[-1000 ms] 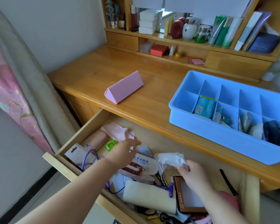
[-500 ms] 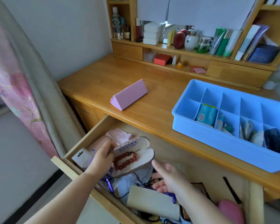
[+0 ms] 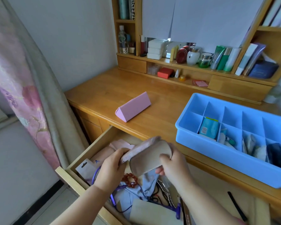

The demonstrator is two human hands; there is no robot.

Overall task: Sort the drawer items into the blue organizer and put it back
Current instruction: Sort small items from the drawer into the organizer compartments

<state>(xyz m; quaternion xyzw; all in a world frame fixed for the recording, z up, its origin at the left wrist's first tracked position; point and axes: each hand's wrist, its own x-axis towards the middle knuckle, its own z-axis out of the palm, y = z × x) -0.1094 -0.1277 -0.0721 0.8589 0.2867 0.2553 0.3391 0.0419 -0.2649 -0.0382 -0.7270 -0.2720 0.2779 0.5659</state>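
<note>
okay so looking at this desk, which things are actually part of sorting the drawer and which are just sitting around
Part of the job:
- open drawer with its clutter, such as the red bead bracelet
- beige case, gripped by the left hand and right hand
- blue organizer on the desk

Just lying about:
- pink triangular case
- red box
- bottles and jars on the shelf
- curtain

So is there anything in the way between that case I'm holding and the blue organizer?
Nothing visible. Both hands hold the beige case above the open drawer, and the desk between it and the blue organizer is bare.
</note>
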